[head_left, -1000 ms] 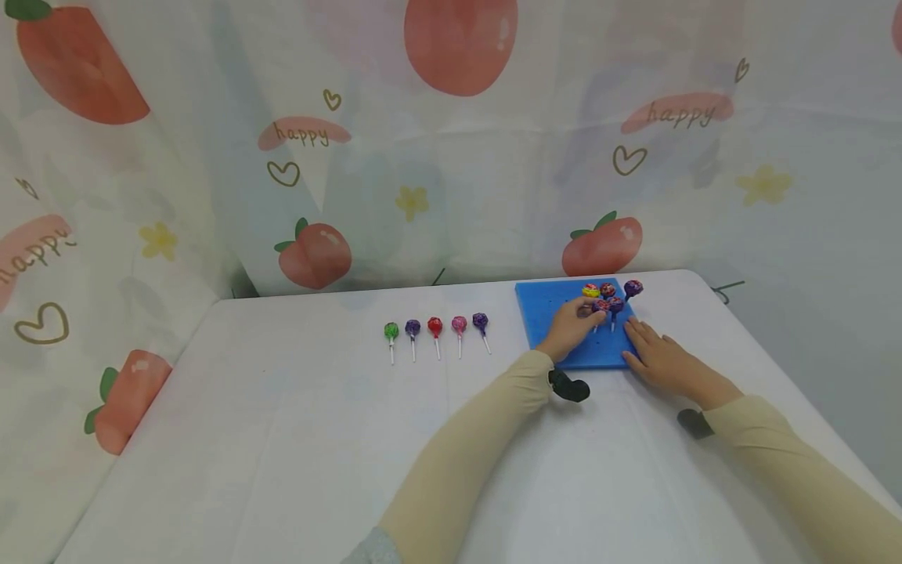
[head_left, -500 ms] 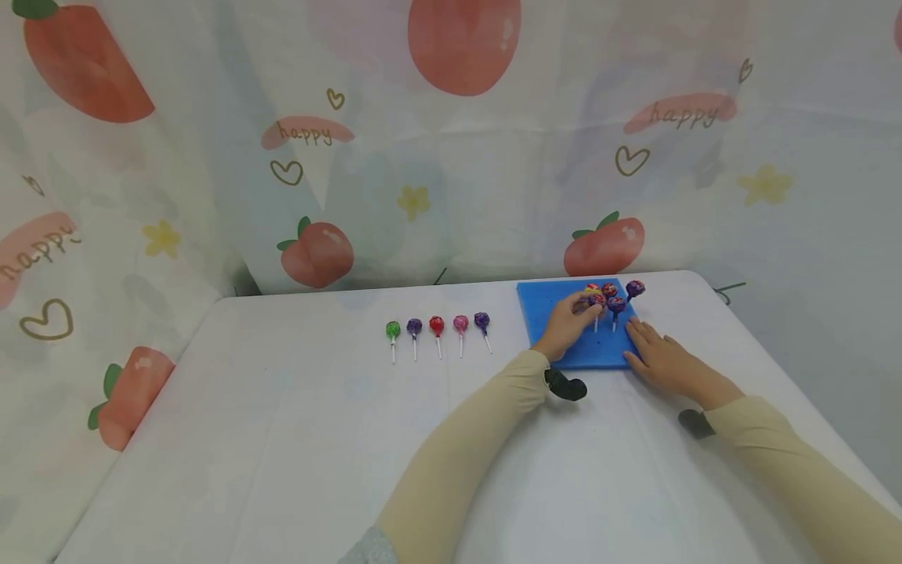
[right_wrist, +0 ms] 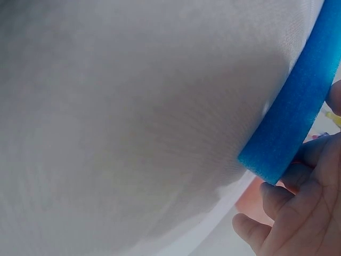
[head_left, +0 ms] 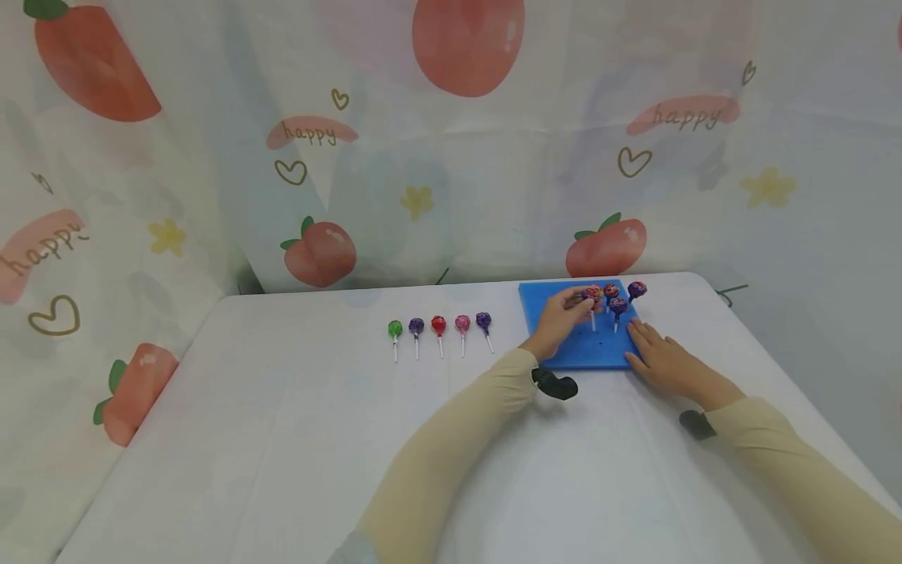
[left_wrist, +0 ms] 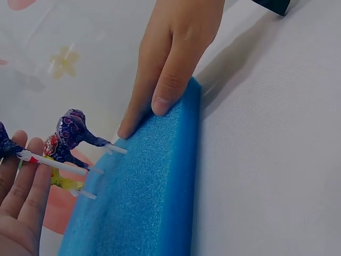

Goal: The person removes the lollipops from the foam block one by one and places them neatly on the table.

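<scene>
My left hand (head_left: 558, 319) pinches a purple-and-red wrapped lollipop (head_left: 592, 294) by its head, over a blue foam board (head_left: 581, 356). In the left wrist view its white stick (left_wrist: 56, 165) lies across my fingers, its end apart from the foam. Behind it, a purple lollipop (head_left: 618, 305), a red one (head_left: 611, 291) and another purple one (head_left: 637, 289) stand with their sticks in the board; a yellow lollipop (left_wrist: 65, 181) is partly hidden. My right hand (head_left: 662, 359) rests with extended fingers on the board's right edge, and in the right wrist view its fingers touch the foam's side.
To the left of the board, several lollipops lie in a row on the white table: green (head_left: 395, 329), purple (head_left: 416, 326), red (head_left: 439, 324), pink (head_left: 462, 323) and dark purple (head_left: 483, 320). A fruit-printed curtain (head_left: 451, 188) hangs behind the table.
My left hand has drawn the pinched lollipop left and a little away from the standing ones, and more of its stick shows. My right hand stays on the board's edge.
</scene>
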### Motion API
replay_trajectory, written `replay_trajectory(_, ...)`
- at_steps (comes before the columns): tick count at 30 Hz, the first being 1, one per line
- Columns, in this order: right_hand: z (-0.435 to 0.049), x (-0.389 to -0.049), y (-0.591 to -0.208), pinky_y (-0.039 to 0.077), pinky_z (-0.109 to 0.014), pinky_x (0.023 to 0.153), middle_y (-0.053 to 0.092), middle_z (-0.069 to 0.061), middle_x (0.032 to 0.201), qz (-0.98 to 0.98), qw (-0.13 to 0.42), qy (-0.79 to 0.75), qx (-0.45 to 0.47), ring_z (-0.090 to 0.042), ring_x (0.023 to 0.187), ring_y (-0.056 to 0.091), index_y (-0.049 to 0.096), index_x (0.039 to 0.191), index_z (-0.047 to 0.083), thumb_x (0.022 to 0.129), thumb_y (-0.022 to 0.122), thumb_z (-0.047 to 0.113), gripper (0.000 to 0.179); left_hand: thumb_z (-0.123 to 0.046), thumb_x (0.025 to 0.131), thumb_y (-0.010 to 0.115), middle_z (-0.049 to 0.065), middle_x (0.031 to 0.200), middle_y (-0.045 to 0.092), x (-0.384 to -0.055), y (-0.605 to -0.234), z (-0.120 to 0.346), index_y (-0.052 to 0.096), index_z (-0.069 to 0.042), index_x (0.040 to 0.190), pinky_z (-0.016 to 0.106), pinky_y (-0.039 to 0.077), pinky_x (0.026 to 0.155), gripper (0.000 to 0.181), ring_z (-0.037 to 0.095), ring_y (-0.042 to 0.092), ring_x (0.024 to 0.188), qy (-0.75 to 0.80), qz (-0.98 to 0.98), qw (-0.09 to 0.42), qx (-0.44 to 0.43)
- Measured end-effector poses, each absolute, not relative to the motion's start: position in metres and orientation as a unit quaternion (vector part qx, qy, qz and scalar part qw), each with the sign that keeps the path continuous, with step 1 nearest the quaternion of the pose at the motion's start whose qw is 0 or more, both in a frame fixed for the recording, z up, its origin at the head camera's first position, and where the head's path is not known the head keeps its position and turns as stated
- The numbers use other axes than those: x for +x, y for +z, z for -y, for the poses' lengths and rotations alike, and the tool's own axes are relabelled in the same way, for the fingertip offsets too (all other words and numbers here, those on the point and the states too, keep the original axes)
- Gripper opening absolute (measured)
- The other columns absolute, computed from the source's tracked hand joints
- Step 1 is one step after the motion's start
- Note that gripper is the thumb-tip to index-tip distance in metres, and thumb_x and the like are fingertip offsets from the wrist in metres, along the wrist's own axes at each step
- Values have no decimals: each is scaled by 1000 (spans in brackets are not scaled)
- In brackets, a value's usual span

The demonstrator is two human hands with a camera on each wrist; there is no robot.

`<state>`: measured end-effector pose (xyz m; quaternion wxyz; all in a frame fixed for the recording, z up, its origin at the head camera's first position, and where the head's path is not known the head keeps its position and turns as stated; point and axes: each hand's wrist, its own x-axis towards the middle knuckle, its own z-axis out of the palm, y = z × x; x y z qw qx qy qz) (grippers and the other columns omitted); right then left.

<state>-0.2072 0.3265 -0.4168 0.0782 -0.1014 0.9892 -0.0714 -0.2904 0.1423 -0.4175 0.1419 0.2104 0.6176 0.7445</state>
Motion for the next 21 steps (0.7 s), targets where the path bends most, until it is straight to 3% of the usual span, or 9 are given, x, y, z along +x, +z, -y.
replay_trajectory(21, -327, -210, -420, 16, -68, 108, 16, -38, 146, -991, 89, -57, -87, -54, 135, 16, 18, 140, -18, 99, 39, 33, 69, -15, 99, 47, 18, 125, 61, -289, -406, -81, 51, -4, 133, 41, 47, 100, 37, 28, 61, 115, 718, -637, 181, 214)
